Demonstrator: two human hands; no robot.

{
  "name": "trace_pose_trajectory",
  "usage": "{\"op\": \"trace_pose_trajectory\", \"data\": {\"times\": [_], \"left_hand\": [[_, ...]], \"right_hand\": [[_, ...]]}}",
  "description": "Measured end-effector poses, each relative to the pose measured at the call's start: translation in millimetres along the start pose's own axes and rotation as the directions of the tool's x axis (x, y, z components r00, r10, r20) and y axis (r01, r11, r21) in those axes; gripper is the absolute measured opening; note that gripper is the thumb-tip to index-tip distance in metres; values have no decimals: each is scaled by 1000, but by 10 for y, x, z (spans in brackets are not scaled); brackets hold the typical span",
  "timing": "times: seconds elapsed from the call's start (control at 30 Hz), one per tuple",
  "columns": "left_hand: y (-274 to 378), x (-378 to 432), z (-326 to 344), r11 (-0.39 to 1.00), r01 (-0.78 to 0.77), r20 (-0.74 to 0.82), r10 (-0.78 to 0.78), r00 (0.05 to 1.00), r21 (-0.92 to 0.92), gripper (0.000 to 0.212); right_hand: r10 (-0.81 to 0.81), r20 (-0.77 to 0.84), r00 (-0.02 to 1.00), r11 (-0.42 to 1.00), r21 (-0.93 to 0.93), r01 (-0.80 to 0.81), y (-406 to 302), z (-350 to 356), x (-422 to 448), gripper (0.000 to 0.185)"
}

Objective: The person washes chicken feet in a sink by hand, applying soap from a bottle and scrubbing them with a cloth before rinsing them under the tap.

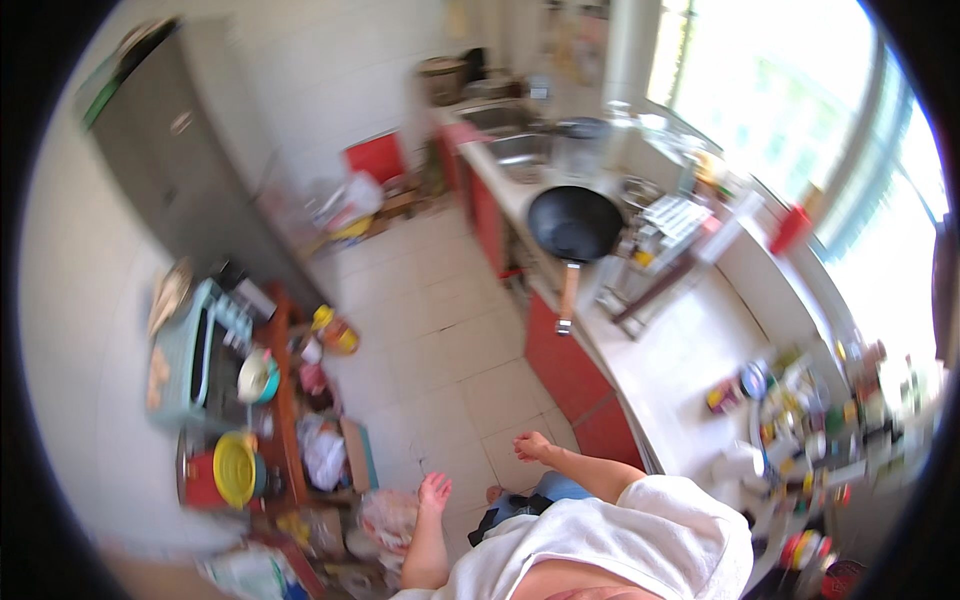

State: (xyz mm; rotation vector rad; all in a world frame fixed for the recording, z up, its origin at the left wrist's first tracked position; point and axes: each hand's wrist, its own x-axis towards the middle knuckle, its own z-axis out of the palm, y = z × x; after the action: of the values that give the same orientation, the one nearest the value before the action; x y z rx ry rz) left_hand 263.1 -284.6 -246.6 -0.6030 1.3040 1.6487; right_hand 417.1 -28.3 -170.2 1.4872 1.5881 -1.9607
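My left hand (434,491) hangs over the tiled floor with its fingers apart and holds nothing. Further right, my right hand (532,446) is held in front of my body, its fingers curled in and no object visible in it. The red cabinet doors (574,367) under the counter are the nearest furniture to it. A black wok (576,223) with a wooden handle (569,294) sits at the counter ahead, its handle sticking out past the front edge. Neither hand touches anything that I can see.
A white counter (675,375) runs along the right, with bottles and jars (802,420) crowded at its near end. Ahead is a metal sink (521,150). On the left stand a grey refrigerator (180,150), a wooden shelf (289,420), a yellow basin (235,469) and an oil bottle (336,330).
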Motion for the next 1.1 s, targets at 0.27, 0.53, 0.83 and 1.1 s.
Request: {"op": "trace_pose_trajectory", "data": {"times": [0.27,0.53,0.83,1.1], "left_hand": [[103,-204,1669,962,14,382,-122,916,273,44],[-489,-291,1883,866,127,332,-316,889,484,34],[-1187,-424,1989,743,244,204,-456,866,623,33],[-1659,-722,2636,639,192,293,-572,766,745,29]], "right_hand": [[43,-259,965,905,419,72,1063,-959,-748,14],[403,-390,828,745,665,-50,2365,-992,-1445,16],[646,-501,576,692,704,-163,3828,-712,-2297,25],[804,-402,438,466,884,-44,4556,-236,-2651,28]]}}
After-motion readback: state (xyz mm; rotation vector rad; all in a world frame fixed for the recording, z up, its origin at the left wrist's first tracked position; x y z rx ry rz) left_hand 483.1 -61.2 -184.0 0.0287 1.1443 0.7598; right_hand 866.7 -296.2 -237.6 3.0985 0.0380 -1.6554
